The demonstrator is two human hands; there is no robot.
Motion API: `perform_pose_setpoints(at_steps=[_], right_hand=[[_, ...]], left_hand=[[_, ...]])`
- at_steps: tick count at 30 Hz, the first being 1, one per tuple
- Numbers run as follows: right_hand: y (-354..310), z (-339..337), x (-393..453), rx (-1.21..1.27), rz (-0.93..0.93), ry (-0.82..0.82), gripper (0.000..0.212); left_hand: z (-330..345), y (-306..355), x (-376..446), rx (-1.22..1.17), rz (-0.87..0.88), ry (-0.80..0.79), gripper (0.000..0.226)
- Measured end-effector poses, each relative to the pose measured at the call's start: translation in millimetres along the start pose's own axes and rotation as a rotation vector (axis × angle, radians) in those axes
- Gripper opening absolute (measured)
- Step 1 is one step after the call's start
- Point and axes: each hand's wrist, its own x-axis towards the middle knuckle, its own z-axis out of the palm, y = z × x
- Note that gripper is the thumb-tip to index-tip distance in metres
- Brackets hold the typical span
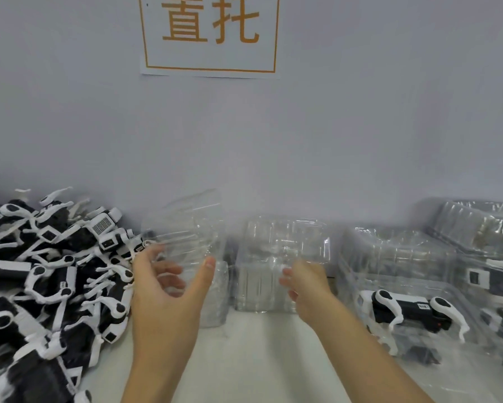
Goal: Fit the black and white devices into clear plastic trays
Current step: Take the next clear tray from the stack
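A heap of black and white devices (47,274) covers the left of the table. My left hand (169,289) holds a clear plastic tray (186,228) tilted up above the table, fingers behind it and thumb in front. My right hand (305,286) reaches to a stack of clear trays (282,257) at the back centre, with its fingers at the stack's front; the picture is too blurred to tell whether they grip it. On the right, a device (410,312) lies inside a clear tray (395,257).
More filled clear trays (483,242) are piled at the far right against the grey wall. A white sign with orange characters (209,33) hangs on the wall. Bare white table surface (244,359) lies between my forearms.
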Motion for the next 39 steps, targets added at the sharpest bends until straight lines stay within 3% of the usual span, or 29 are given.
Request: perform_pose_setpoints(at_steps=[2,6,11,17,24,31,39], right_hand=[[4,-10,-4,-0.086,-0.007,-0.021,0.014],[-1,-21,-3,-0.117,0.036,-0.091,0.028],[-13,-18,4,-0.264,-0.01,-0.141,0.01],[3,-23,-9,-0.361,-0.099,-0.159,0.014],[28,-47,-62,-0.264,-0.227,-0.226,0.023],[44,-66,-72,0.123,-0.102,-0.312,0.024],[48,-74,-63,0.272,-0.119,-0.332,0.071]], left_hand=[[1,1,0,-0.005,-0.005,-0.016,0.069],[3,2,-2,-0.017,-0.008,-0.032,0.071],[4,3,-3,-0.013,-0.019,-0.051,0.073],[4,2,-3,0.021,-0.024,-0.107,0.072],[7,5,-8,0.153,0.028,-0.281,0.061],[15,-4,-16,0.496,0.192,-0.482,0.052],[36,-16,-39,0.716,0.376,-0.759,0.027]])
